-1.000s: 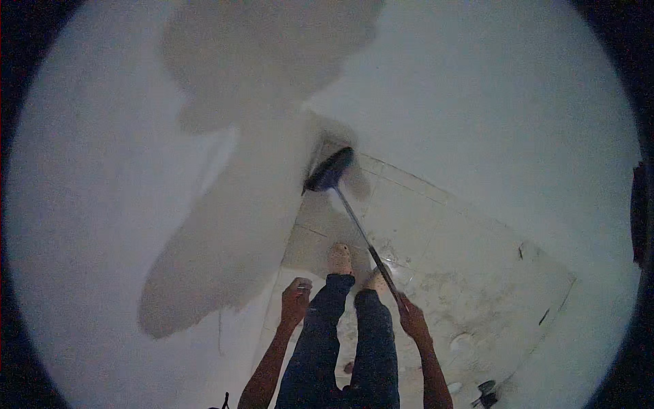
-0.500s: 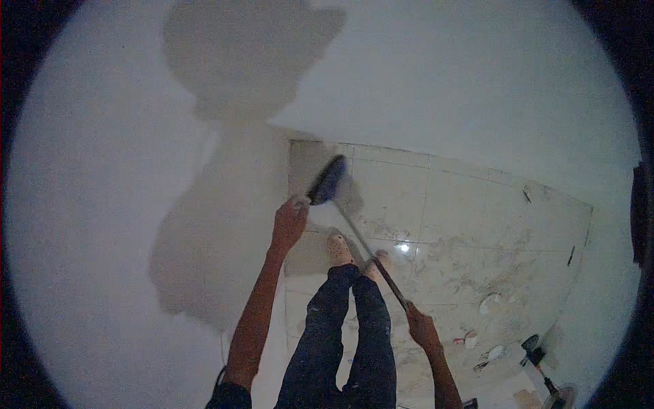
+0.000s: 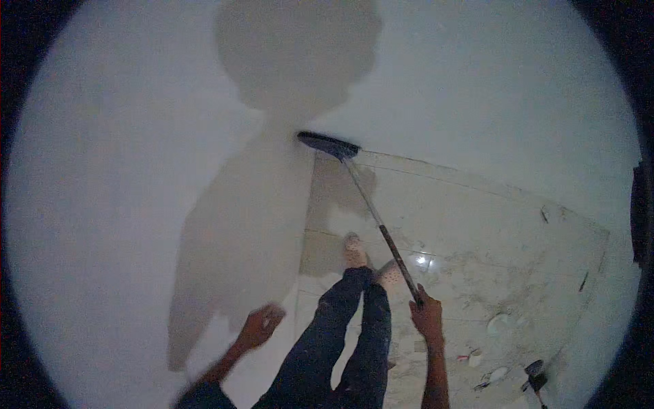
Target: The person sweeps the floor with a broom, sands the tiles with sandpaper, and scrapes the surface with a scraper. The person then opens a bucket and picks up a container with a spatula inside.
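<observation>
My right hand [image 3: 427,315] is closed round the dark lower grip of a long-handled broom [image 3: 368,198]. The broom's pale shaft runs up and away to the left, and its wide dark head [image 3: 329,144] is at the far-left corner where the tiles meet the walls. My left hand [image 3: 262,324] is away from the broom, left of my legs, in front of the pale wall. Its fingers are curled together, and whatever they may hold cannot be made out.
Dirt and smears lie on the tiled floor [image 3: 381,180]. At the right are a round white piece [image 3: 499,324], small scraps, and a dark tool [image 3: 536,373]. Pale walls [image 3: 490,88] border the floor. My feet in spotted clogs [image 3: 354,251] stand near the left wall.
My left hand has left the broom head and drawn back toward me. The broom head has swung round and moved up to the far wall. My right hand keeps its hold on the handle.
</observation>
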Demonstrator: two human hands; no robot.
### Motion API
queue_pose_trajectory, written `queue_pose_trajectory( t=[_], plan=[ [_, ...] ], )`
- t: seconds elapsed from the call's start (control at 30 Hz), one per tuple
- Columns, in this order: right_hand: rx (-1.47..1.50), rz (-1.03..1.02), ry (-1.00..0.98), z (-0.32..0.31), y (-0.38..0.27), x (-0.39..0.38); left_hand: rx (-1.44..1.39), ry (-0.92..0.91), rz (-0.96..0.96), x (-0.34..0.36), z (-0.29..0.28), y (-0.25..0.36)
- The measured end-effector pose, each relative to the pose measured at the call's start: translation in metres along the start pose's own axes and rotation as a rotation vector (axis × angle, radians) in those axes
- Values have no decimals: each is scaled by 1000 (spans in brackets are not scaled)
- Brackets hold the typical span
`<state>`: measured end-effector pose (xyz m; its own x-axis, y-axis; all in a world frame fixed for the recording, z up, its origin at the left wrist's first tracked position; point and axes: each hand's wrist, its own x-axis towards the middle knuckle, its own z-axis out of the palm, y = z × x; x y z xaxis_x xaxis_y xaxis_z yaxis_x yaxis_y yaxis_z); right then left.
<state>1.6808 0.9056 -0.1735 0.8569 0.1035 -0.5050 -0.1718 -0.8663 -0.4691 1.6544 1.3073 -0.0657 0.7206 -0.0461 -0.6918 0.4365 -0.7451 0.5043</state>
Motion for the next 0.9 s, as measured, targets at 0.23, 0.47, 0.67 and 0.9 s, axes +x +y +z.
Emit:
queue_pose_trajectory(
  t=[0.23,0.47,0.67,0.9],
  plan=[
    [162,-2,-71,33,-2,35,-127,323,-109,-38,12,9],
    [-93,153,-68,11,-14,93,540,109,613,276,69,71],
    [70,182,-148,-11,-78,67,585,33,820,355,129,64],
    [522,273,-180,-26,-147,-4,475,-219,1005,324,137,67]
  ],
)
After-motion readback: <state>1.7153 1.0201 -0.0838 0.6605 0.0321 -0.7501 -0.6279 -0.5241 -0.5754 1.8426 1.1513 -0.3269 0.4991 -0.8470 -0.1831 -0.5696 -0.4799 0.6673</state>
